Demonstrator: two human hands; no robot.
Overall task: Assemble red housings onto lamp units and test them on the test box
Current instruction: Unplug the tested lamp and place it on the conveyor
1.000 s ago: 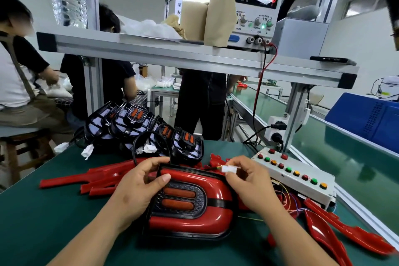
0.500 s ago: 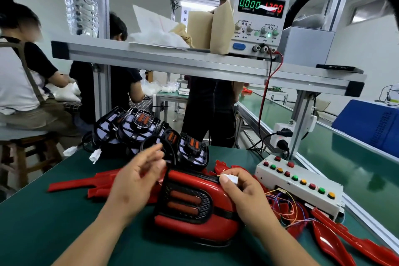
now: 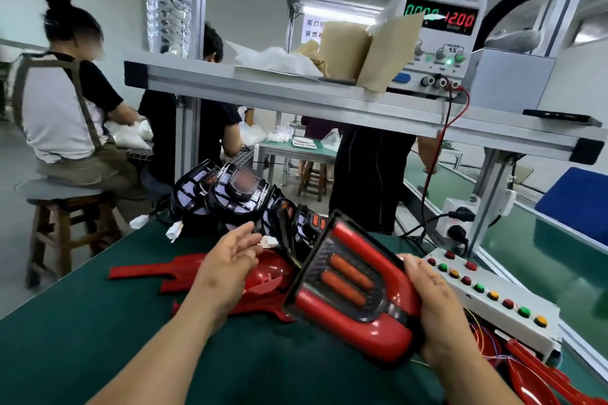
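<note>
My right hand (image 3: 434, 309) grips the near right edge of an assembled lamp (image 3: 355, 293), a black unit in a glossy red housing, tilted up off the green mat. My left hand (image 3: 227, 263) hovers open to the lamp's left, fingers straight, just short of a white connector (image 3: 269, 242) on a black lead. Loose red housings (image 3: 263, 279) lie on the mat under and behind my left hand. A row of bare black lamp units (image 3: 237, 197) stands behind them. The white test box (image 3: 490, 299) with coloured buttons lies right of the lamp.
An aluminium shelf (image 3: 329, 99) overhead carries a power supply (image 3: 441, 36) reading 12.00, with red and black leads dropping to the bench. More red housings (image 3: 539, 371) and thin wires lie at the near right. A conveyor (image 3: 543, 256) runs along the right. Several people work behind.
The lamp was lying flat with the connector pinched in my right hand; now that hand holds the lamp's edge and has tilted it up. My left hand came off the lamp and opened.
</note>
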